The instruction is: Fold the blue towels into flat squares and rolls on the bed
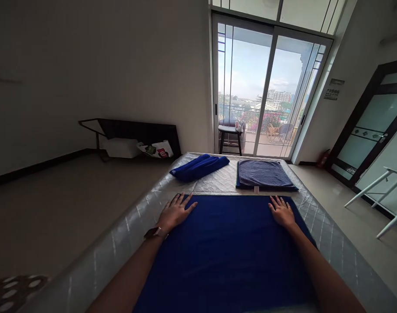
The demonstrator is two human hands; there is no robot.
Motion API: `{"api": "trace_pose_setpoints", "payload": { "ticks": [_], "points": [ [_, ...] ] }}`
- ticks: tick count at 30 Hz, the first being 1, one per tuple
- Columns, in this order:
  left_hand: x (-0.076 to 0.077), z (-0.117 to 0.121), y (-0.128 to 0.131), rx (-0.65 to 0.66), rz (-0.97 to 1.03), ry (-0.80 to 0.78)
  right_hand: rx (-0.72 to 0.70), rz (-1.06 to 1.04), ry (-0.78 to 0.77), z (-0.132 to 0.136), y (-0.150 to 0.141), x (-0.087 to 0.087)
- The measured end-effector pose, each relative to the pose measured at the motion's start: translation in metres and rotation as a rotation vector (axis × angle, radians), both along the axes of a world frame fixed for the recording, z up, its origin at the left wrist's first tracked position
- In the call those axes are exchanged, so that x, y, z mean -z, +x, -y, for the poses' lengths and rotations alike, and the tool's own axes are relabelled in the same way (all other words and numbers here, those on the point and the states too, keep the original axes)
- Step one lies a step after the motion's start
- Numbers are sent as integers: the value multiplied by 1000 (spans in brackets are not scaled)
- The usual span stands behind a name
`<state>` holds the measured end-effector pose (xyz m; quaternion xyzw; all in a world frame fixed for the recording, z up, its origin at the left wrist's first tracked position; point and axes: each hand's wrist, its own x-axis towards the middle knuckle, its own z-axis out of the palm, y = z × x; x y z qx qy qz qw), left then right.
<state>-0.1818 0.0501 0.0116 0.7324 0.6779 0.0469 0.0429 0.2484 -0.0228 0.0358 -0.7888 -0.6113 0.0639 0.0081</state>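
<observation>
The insides of the white box (pixel 122 148) and printed bag (pixel 161 150) were hidden; the left hand (pixel 175 213) and right hand (pixel 282 211) lay spread, ungripping, on a flat, dark-blue cloth (pixel 231 252).

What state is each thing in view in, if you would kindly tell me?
Near blue cloth, spread flat
Left hand, open, palm down on that cloth
Right hand, open, palm down on that cloth
Far-left blue cloth, loosely bunched
Far-right cloths, lying flat, layered
Sliding glass door, apparently shut
Dark-framed door, cannot tell whether fully shut
Dark stool, upright
</observation>
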Motion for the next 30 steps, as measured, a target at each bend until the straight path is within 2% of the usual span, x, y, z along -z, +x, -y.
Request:
{"api": "trace_pose_setpoints", "payload": {
  "ticks": [4, 6, 9, 11, 14, 17, 19, 21, 27, 30],
  "points": [
    [0, 3, -1, -8, 6, 44, 20, -13, -37, -1, 2, -4],
    [-1, 4, 3, -9, 0, 50, 52, -16, -48, -3, -8, -10],
    [-3, 4, 7, -18, 4, 52, 11, -24, 5, -7, -50, -18],
    [-3, 4, 8, -21, 15, 58, -128, -62, 40, -8, -90, -18],
    [-2, 3, 8, -21, 30, 74, -330, -140, -4, -9, -145, -11],
    [-2, 2, 8, -37, 36, 72, -372, -143, -12, -8, -163, -3],
    [-4, 2, 9, -45, 30, 54, -341, -109, 2, -7, -150, 0],
    [-5, 2, 10, -45, 32, 46, -273, -63, -2, -6, -120, 0],
    [-4, 1, 9, -49, 71, 50, 24, 50, -2, 5, 13, -6],
    [-1, -1, 8, -50, 77, 52, 90, 42, 3, 10, 60, -5]
  ]
}}
